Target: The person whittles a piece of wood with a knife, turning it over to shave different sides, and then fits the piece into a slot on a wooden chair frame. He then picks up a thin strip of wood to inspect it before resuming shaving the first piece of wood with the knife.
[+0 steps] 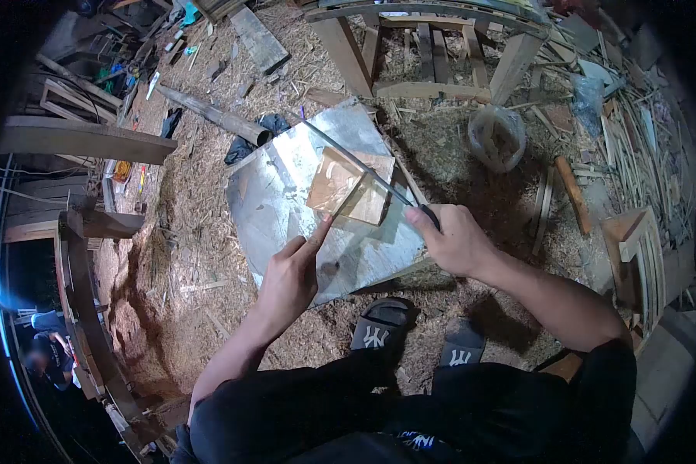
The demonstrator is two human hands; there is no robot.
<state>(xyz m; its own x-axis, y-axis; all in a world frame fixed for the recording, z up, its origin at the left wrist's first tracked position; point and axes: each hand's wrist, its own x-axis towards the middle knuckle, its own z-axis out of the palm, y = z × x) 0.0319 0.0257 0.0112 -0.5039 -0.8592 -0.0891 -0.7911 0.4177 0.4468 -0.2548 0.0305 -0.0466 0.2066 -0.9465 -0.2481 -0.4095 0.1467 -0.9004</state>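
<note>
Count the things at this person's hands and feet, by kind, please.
hands: 2, left hand and right hand
long blade: 1
thin strip: 1
metal sheet: 1
black slippers: 2
Total: 7

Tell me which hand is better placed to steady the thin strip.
Probably left: the left hand pinches the thin strip above the metal sheet, while the right hand is taken up gripping the handle of the long blade.
</note>
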